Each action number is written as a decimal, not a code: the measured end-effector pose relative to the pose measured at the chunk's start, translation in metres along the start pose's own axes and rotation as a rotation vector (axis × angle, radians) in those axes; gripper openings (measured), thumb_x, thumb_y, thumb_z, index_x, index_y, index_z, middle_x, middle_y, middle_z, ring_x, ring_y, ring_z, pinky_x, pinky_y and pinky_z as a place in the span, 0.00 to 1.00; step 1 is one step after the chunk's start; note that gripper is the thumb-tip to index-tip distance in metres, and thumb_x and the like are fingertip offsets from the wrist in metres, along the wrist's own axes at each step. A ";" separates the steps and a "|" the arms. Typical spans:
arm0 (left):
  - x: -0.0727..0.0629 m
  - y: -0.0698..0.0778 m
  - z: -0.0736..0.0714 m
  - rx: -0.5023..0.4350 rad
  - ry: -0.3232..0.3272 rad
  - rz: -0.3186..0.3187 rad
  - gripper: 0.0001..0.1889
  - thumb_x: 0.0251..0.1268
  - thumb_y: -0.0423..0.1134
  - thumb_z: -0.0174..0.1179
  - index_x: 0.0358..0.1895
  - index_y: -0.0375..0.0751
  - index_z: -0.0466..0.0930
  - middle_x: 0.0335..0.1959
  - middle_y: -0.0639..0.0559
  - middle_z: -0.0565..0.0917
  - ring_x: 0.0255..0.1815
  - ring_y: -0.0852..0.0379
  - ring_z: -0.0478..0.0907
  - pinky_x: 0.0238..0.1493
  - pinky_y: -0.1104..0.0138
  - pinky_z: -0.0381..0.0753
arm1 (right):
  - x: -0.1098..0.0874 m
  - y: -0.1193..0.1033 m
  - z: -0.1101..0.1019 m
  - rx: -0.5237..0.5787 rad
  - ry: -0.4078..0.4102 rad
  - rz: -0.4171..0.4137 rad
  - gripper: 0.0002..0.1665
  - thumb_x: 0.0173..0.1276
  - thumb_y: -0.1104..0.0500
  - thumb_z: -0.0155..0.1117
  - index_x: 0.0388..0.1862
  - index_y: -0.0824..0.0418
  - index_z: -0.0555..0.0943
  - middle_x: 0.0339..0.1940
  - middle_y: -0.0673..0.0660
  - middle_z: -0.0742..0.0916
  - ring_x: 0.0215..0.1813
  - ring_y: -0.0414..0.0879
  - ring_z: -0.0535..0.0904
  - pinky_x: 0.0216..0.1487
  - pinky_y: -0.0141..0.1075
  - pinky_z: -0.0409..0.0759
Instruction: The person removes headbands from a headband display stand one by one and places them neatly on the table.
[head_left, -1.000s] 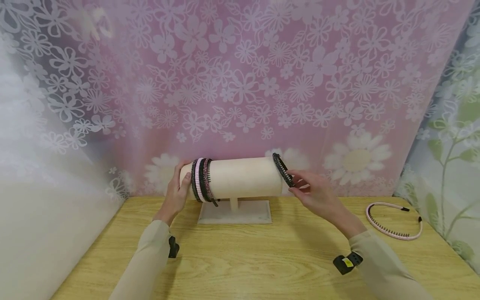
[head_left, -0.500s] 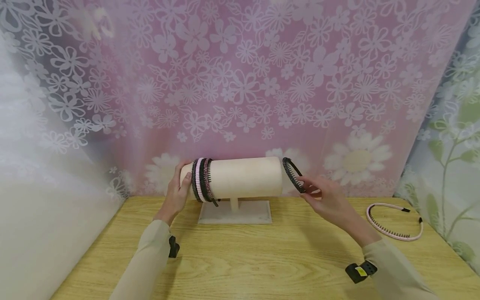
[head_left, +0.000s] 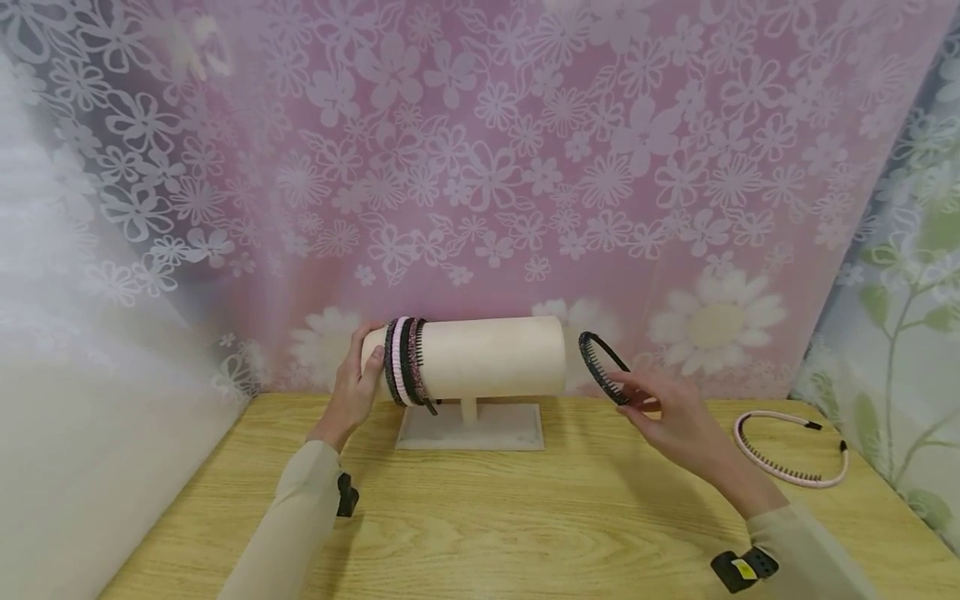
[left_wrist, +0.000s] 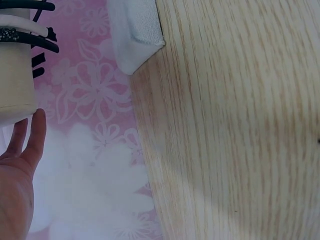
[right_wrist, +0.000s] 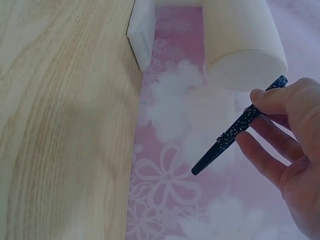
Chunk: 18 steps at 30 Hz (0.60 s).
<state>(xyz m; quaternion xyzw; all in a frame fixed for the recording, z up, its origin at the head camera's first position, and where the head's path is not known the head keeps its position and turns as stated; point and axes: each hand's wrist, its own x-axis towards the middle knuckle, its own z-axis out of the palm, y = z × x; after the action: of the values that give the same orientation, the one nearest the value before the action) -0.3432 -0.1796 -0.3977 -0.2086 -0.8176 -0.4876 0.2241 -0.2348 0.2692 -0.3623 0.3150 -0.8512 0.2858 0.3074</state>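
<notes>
A cream cylindrical headband display stand [head_left: 487, 358] stands near the back of the table. My left hand [head_left: 356, 390] grips its left end, thumb in front and fingers behind. Several headbands [head_left: 406, 360], dark, pink and sparkly, sit side by side round the cylinder just right of that hand. To the right of the stand, my right hand [head_left: 671, 421] pinches a black headband [head_left: 595, 369] between thumb and fingers, held up in the air. In the right wrist view this black headband [right_wrist: 235, 131] shows a band of glittering beads and a smooth tip, apart from the cylinder's end.
A pink toothed headband [head_left: 787, 479] lies on the wooden table [head_left: 480, 517] at the far right. Behind hangs a pink flowered curtain [head_left: 480, 167], with pale curtains at both sides. The stand's flat base [head_left: 442, 429] rests on the table.
My right hand has drawn the black headband off past the cylinder's right end, moving right and slightly down with it. The left hand stays on the stand.
</notes>
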 end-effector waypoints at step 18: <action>0.000 0.000 0.001 0.008 0.014 -0.002 0.25 0.84 0.51 0.42 0.78 0.53 0.59 0.69 0.42 0.75 0.61 0.42 0.77 0.61 0.43 0.74 | -0.023 0.004 -0.006 -0.103 -0.012 0.007 0.33 0.45 0.79 0.79 0.53 0.63 0.86 0.31 0.50 0.87 0.32 0.40 0.86 0.33 0.34 0.86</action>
<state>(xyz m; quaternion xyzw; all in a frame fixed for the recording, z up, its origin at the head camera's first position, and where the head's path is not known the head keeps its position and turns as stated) -0.3430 -0.1790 -0.3981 -0.2035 -0.8182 -0.4859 0.2301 -0.2215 0.2845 -0.3760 0.2973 -0.8678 0.2407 0.3171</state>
